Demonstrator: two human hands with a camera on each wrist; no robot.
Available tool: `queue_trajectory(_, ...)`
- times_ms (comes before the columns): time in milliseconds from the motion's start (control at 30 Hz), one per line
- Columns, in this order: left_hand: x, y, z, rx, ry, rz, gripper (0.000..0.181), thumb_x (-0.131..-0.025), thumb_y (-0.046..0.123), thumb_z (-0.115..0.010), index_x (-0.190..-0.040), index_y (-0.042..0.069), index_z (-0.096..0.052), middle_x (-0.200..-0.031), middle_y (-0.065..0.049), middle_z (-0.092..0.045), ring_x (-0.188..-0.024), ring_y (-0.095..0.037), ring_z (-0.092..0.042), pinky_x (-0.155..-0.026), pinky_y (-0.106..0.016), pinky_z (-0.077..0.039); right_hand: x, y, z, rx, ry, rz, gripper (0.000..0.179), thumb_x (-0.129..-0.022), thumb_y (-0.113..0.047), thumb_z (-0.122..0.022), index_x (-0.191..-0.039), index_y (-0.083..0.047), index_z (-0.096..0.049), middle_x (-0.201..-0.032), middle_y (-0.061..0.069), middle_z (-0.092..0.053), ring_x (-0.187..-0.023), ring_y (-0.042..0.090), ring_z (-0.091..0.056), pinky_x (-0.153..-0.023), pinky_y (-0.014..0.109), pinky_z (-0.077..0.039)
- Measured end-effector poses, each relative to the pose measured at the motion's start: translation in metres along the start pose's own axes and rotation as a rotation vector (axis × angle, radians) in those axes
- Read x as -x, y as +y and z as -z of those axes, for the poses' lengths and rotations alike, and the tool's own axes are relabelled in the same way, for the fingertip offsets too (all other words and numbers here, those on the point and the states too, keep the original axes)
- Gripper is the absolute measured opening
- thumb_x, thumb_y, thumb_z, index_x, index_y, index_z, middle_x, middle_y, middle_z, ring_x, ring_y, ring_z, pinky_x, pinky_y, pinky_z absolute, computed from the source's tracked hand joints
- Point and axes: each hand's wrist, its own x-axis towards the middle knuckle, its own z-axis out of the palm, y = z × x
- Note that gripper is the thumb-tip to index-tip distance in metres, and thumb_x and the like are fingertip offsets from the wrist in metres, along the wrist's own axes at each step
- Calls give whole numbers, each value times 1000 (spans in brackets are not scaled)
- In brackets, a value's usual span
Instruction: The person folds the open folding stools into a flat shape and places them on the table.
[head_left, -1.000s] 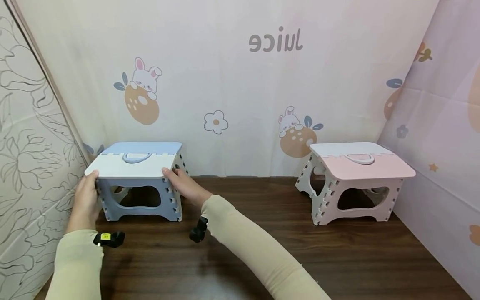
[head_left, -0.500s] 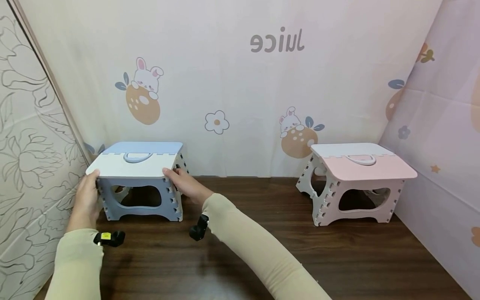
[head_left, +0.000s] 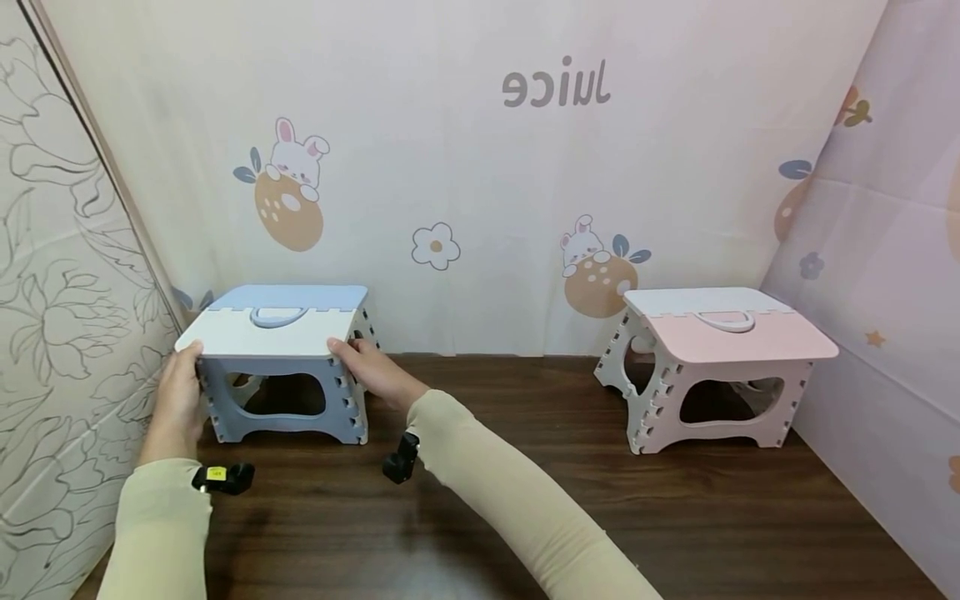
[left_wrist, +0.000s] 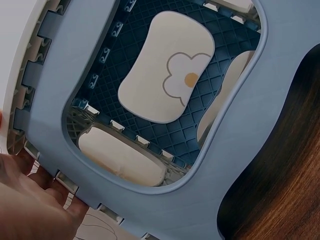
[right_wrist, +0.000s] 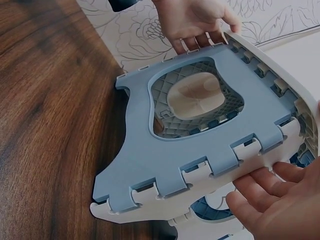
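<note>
blue and white, the folding stool (head_left: pixel 247 340) stands upright on its legs on the dark wood-grain table (head_left: pixel 487 521), at the person's left, close to the line-drawn floral sheet (head_left: pixel 67 325). both hands grasp it by its opposite sides: the left hand (head_left: pixel 177 400) has its thumb at the near corner of the top and its fingers hooked round the edge of the blue panel; the right hand (head_left: pixel 378 372) has its thumb on the other near corner and its fingers against the white side panel (right_wrist: pixel 220 175). a blue handle (head_left: pixel 279 323) lies in the middle of the top.

well apart, at the right, stands a pink and white stool (head_left: pixel 750 340). grey lettering (head_left: pixel 566 87) on the backdrop (head_left: pixel 487 183) reads "juice", mirrored, above rabbit-and-fruit prints. on the left wrist's black mount (head_left: pixel 240 478) sits a yellow label (head_left: pixel 216 473), its print too small to read.
</note>
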Motion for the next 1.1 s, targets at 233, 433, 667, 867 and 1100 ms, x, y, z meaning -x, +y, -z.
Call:
queue_trajectory(233, -1, -1, 0, -40, -14, -23, 65, -106, 43, -32, -162, 19, -9, -167, 1, 2, -149, -12, 5, -118, -34, 5, 1, 0, 1, 10, -4, -7, 82, -99, -68, -38, -156, -11, -31, -148, 9, -45, -133, 22, -46, -109, 50, -38)
queue_trajectory(433, -2, -4, -3, -78, 0, -70, 62, -107, 42, -27, -162, 19, -9, -168, -1, 0, -150, -13, 4, -118, -33, 6, 0, 1, 1, 13, -4, 5, 82, -99, -69, -37, -157, -12, -30, -148, 8, -45, -132, 21, -46, -108, 49, -38)
queue_trajectory(667, -1, -4, -4, -76, 0, -69, 61, -107, 41, -26, -162, 20, -10, -168, -1, 1, -149, -13, 5, -118, -32, 7, 0, 3, 3, 15, 3, 24, 82, -99, -68, -37, -157, -11, -29, -149, 9, -44, -133, 21, -45, -109, 49, -38)
queue_trajectory(867, -1, -3, -6, -95, 1, -56, 63, -107, 43, -27, -162, 19, -9, -168, -2, 2, -150, -14, 5, -118, -33, 6, 3, 3, 5, 24, 5, 20, 83, -98, -70, -37, -156, -11, -30, -148, 8, -44, -132, 20, -45, -109, 49, -38)
queue_trajectory(1100, 4, -6, -11, -130, 45, -95, 61, -107, 40, -26, -161, 15, -17, -166, -6, -11, -146, -11, -9, -118, -29, -1, 7, 5, 7, 37, 31, 18, 83, -98, -70, -36, -156, -11, -29, -148, 10, -45, -132, 21, -46, -107, 49, -39)
